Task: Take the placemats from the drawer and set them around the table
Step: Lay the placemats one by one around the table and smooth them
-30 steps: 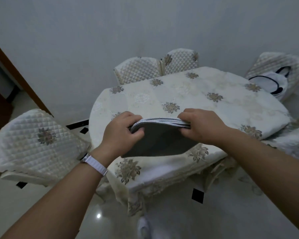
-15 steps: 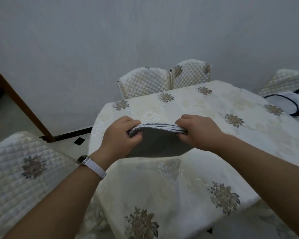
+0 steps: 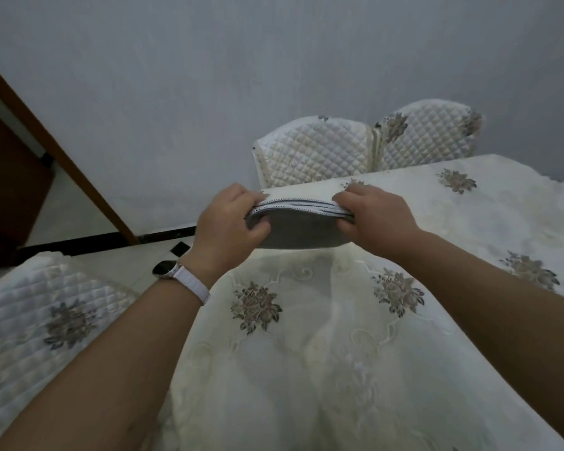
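Fingers of left hand (image 3: 223, 224) and right hand (image 3: 373, 216) pinch placemat stack (image 3: 298, 227) above table (image 3: 355, 353), arms outstretched

Grey wall (image 3: 209, 76), quilted chairs (image 3: 316, 151)

The table (image 3: 469, 222) carries only a cream tablecloth (image 3: 323, 369) embroidered with flower motifs.

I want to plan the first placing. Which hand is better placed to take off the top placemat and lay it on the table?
Probably the right hand: it is over the table, its grip at the stack of placemats. The left hand is nearer the table's edge and can keep the stack.
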Available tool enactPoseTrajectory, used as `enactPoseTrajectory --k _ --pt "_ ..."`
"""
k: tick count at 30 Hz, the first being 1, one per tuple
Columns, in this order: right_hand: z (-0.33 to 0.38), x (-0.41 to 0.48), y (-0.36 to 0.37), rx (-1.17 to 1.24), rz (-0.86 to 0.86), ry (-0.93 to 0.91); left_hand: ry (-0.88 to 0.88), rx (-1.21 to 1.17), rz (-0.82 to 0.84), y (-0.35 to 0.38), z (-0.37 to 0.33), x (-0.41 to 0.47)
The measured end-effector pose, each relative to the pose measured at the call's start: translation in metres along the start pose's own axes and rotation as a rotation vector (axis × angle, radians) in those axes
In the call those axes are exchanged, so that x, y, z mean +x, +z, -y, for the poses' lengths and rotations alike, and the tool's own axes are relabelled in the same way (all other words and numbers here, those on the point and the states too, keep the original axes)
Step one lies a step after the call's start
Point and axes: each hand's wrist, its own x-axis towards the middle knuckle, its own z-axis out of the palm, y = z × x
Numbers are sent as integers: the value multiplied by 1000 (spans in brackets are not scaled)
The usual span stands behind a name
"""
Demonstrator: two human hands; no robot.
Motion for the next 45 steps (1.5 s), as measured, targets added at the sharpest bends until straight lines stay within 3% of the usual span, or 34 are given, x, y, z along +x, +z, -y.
enactPoseTrajectory --k 4,11,15,23,29,33,36,39,45 --pt "-19 5 41 25 27 -31 21 -54 82 35 25 -2" --pt "-18 -68 144 161 457 16 -212 -130 418 117 49 -103" --pt "-4 -107 178 231 569 26 -247 -142 556 145 53 -158" --pt "5 -139 200 279 450 100 -147 -125 453 163 52 -189" --pt "7 -146 199 244 517 106 -124 -87 437 164 51 -200" --pt "5 -141 194 268 602 116 -277 -224 445 160 48 -192" --pt "-1 -129 190 417 635 180 -479 -319 355 158 50 -182" --pt "-8 -117 187 500 569 330 -582 -308 284 160 57 -169" --pt "-37 -101 189 378 479 551 -843 -296 243 168 71 -151"
